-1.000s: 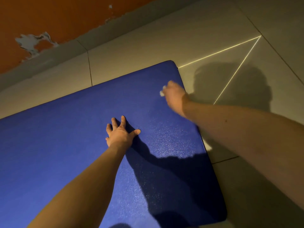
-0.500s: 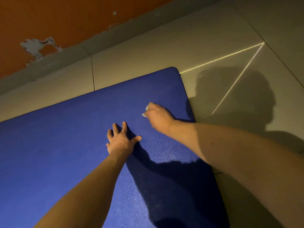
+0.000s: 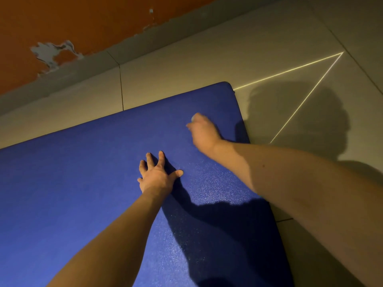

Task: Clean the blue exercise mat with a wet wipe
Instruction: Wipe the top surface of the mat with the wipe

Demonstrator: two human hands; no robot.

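Note:
The blue exercise mat (image 3: 83, 172) lies flat on the tiled floor, its far right corner rounded. My left hand (image 3: 158, 176) presses on the mat's middle with fingers spread. My right hand (image 3: 204, 131) is further up, near the mat's far right corner, blurred by motion. It grips a small white wet wipe (image 3: 193, 118), of which only a bit shows past the fingers, and holds it against the mat's surface.
Grey floor tiles (image 3: 207, 65) surround the mat. An orange wall with chipped paint (image 3: 51, 52) and a grey skirting runs along the back. Thin bright light lines (image 3: 290, 71) cross the floor at the right, beside my shadow.
My right hand swept the wipe left from the mat's right edge toward the middle, then moved back up and right a little. My left hand stayed planted.

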